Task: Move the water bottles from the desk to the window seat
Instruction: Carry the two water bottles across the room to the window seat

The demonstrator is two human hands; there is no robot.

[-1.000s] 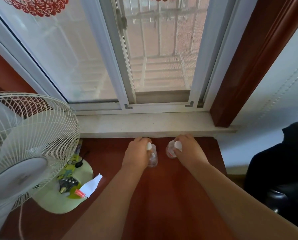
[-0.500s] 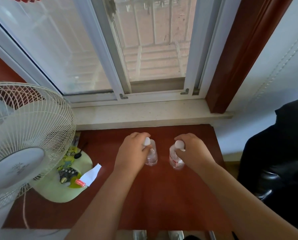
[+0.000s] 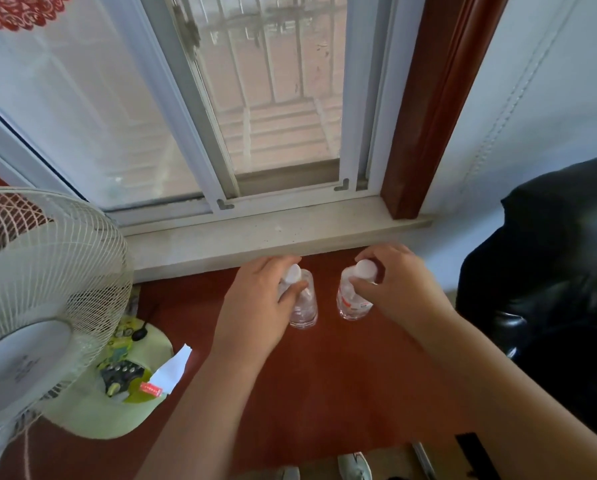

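Over the desk [image 3: 325,393], curled fingers [image 3: 292,292] grip both bottles [image 3: 304,306].

We see clear glossy plastic bottles [image 3: 350,299], smooth reddish wood desk [image 3: 325,393], matt speckled stone sill [image 3: 255,237], shiny black leather chair [image 3: 550,271] at right.

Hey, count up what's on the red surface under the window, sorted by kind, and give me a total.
Water bottles: 2, one held by the left hand, one held by the right hand
Fans: 1
White paper slips: 1
Total: 4
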